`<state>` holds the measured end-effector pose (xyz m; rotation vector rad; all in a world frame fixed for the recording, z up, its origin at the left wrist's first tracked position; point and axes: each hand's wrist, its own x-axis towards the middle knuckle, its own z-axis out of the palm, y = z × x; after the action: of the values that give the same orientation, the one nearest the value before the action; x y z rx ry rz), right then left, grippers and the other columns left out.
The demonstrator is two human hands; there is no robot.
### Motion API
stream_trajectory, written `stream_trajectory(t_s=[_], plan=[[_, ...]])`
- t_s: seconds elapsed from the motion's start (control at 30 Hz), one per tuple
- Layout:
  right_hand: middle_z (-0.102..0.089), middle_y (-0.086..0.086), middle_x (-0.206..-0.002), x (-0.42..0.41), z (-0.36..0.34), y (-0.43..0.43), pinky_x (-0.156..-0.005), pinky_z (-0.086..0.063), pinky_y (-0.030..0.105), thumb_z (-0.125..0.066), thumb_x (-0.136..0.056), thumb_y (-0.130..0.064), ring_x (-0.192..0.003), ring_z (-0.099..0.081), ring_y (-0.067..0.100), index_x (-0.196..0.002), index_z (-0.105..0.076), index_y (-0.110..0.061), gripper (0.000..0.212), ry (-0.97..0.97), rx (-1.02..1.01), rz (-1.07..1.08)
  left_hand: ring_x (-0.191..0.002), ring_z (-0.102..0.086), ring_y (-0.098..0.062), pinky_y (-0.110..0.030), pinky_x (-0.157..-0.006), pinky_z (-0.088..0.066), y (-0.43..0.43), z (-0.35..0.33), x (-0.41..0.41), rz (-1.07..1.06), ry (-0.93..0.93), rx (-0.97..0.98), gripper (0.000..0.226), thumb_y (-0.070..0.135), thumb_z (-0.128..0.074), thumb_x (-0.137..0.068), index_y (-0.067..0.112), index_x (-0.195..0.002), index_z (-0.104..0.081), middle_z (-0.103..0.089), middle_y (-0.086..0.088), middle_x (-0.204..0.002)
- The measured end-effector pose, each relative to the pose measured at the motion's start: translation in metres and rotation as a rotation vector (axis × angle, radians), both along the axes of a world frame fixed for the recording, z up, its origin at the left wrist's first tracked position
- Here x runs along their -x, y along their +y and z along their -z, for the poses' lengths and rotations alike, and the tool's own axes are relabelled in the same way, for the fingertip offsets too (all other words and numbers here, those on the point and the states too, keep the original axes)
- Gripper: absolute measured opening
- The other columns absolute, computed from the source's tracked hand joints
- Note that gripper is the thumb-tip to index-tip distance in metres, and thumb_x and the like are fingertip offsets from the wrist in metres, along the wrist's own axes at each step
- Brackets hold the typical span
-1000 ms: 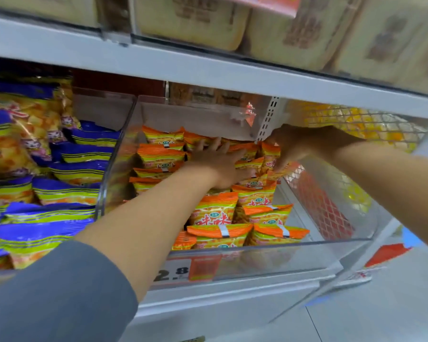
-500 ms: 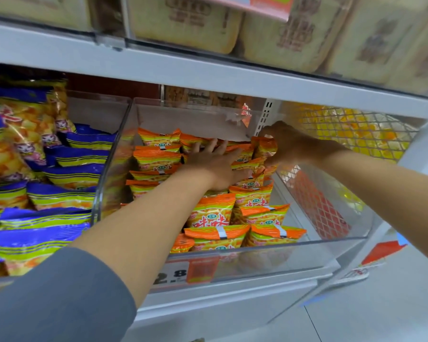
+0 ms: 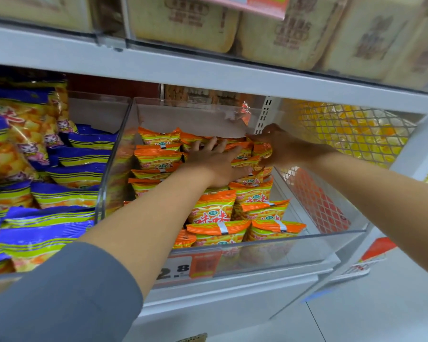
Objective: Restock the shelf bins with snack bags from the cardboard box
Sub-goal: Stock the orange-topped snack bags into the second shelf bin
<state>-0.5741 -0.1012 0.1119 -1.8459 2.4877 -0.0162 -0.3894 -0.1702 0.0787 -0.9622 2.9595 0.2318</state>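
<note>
A clear plastic shelf bin (image 3: 277, 250) holds several orange snack bags (image 3: 213, 211) stacked in rows. My left hand (image 3: 214, 161) lies flat on the bags at the back of the bin, fingers straight and spread. My right hand (image 3: 279, 146) is at the bin's back right corner, its fingers curled round an orange snack bag (image 3: 263, 150) at the top of the right row. The cardboard box is out of view.
A neighbouring bin on the left holds blue snack bags (image 3: 67, 193). A wire mesh divider (image 3: 331, 149) with yellow packs behind it stands right of the bin. The shelf board (image 3: 208, 72) above carries beige packs. A price tag (image 3: 181, 270) fronts the bin.
My right hand has moved left, from the mesh side into the bin's back right corner, with a bag in its fingers. My left hand stays flat on the bags.
</note>
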Motion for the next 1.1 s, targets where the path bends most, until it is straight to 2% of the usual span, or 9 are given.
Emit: stream_trajectory(t_s=[0.17,0.23,0.37,0.43,0.53,0.67,0.73,0.97,1.1], plan=[[-0.003,0.003,-0.162,-0.012,-0.009,0.019,-0.115,-0.026,0.039,-0.082,-0.074,-0.016,-0.149,-0.009,0.026,-0.149,-0.032,-0.038,0.093,-0.128,0.038,0.109,-0.15,0.009,-0.021,-0.047,-0.12,0.004,-0.001,0.0,-0.002,0.014,0.072,-0.033,0.075,0.076,-0.026,-0.089,0.042,-0.153,-0.007,0.008,0.004,-0.163],[-0.009,-0.002,-0.161,-0.02,-0.015,0.034,-0.116,-0.021,0.034,-0.079,-0.078,-0.018,-0.149,-0.007,0.019,-0.146,-0.038,-0.037,0.082,-0.146,0.095,0.138,-0.15,0.005,-0.022,-0.047,-0.12,0.003,0.001,-0.007,-0.006,0.043,0.154,-0.047,0.071,0.073,-0.035,-0.089,0.043,-0.151,-0.018,0.002,0.003,-0.164],[-0.051,0.001,-0.128,-0.053,-0.016,0.069,-0.083,-0.035,0.011,-0.073,-0.082,-0.015,-0.111,-0.053,0.014,-0.124,-0.063,-0.017,0.044,-0.166,0.298,0.139,-0.141,-0.028,-0.024,-0.039,-0.113,-0.024,0.024,-0.025,-0.03,0.05,0.284,-0.008,0.055,0.062,-0.053,-0.088,0.037,-0.137,-0.048,-0.036,0.001,-0.154],[-0.063,0.002,-0.106,-0.075,-0.013,0.089,-0.076,-0.042,0.019,-0.069,-0.079,-0.012,-0.087,-0.057,0.013,-0.106,-0.07,-0.015,0.027,-0.182,0.412,0.138,-0.119,-0.05,-0.024,-0.034,-0.094,-0.042,0.042,-0.034,-0.052,0.025,0.414,-0.032,0.038,0.049,-0.062,-0.087,0.029,-0.119,-0.06,-0.058,-0.001,-0.126],[-0.061,-0.002,-0.08,-0.115,-0.01,0.119,-0.074,-0.051,0.034,-0.066,-0.075,-0.007,-0.072,-0.057,0.016,-0.085,-0.07,-0.016,0.014,-0.196,0.56,0.045,-0.088,-0.061,-0.022,-0.035,-0.074,-0.051,0.079,-0.046,-0.098,-0.008,0.562,-0.067,0.013,0.035,-0.067,-0.085,0.025,-0.09,-0.062,-0.064,0.005,-0.088],[-0.061,-0.001,-0.072,-0.188,-0.002,0.158,-0.067,-0.042,0.03,-0.067,-0.073,-0.001,-0.066,-0.051,0.014,-0.081,-0.07,-0.01,0.013,-0.266,0.595,-0.079,-0.08,-0.056,-0.018,-0.032,-0.065,-0.043,0.135,-0.048,-0.166,-0.023,0.575,-0.079,0.008,0.028,-0.066,-0.083,0.025,-0.082,-0.059,-0.059,0.008,-0.075],[-0.058,-0.005,-0.067,-0.224,0.013,0.174,-0.063,-0.042,0.028,-0.066,-0.074,-0.001,-0.063,-0.051,0.014,-0.079,-0.068,-0.013,0.013,-0.336,0.53,-0.124,-0.076,-0.055,-0.017,-0.03,-0.062,-0.037,0.155,-0.032,-0.203,-0.077,0.515,-0.109,0.011,0.027,-0.065,-0.083,0.025,-0.077,-0.056,-0.055,0.01,-0.07],[-0.058,-0.018,-0.07,-0.309,0.134,0.205,-0.068,-0.046,0.024,-0.063,-0.082,-0.009,-0.064,-0.053,-0.001,-0.092,-0.07,-0.017,0.014,-0.544,-0.034,-0.197,-0.08,-0.063,-0.019,-0.034,-0.072,-0.052,0.186,0.088,-0.348,-0.282,0.145,-0.378,0.012,0.028,-0.065,-0.088,0.022,-0.082,-0.057,-0.057,0.012,-0.074],[-0.064,-0.007,-0.088,-0.329,0.214,0.208,-0.076,-0.053,0.028,-0.068,-0.085,-0.012,-0.077,-0.06,0.007,-0.104,-0.069,-0.015,0.019,-0.663,-0.303,-0.152,-0.072,-0.065,-0.013,-0.032,-0.069,-0.055,0.191,0.141,-0.401,-0.441,0.142,-0.543,0.009,0.027,-0.067,-0.089,0.024,-0.083,-0.06,-0.065,0.007,-0.076]])
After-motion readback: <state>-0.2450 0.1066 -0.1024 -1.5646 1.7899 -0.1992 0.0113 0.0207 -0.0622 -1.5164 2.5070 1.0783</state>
